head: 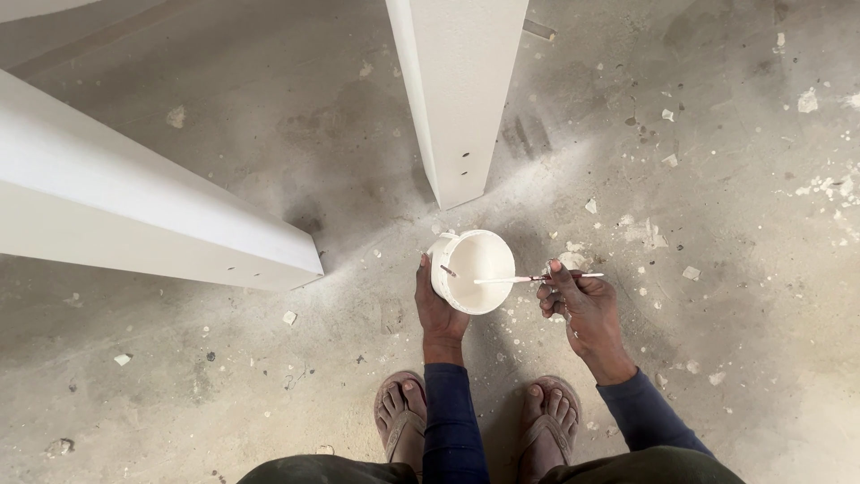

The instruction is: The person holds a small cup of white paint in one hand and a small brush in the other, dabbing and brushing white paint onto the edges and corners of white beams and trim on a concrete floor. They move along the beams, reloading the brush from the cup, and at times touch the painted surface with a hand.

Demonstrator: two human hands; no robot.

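My left hand (436,309) grips a small white tub (473,269) from below, tilted so its white inside faces up. My right hand (580,306) pinches a thin stick-like tool (524,280) with a pale, paint-coated shaft; its tip reaches into the tub. Both hands are held above a grey concrete floor (269,376). My dark blue sleeves and my feet in sandals (403,414) show at the bottom.
Two white painted panels stand on the floor: one long panel (134,206) at the left, one narrower upright panel (457,99) just beyond the tub. White paint chips and flecks (645,233) litter the floor to the right.
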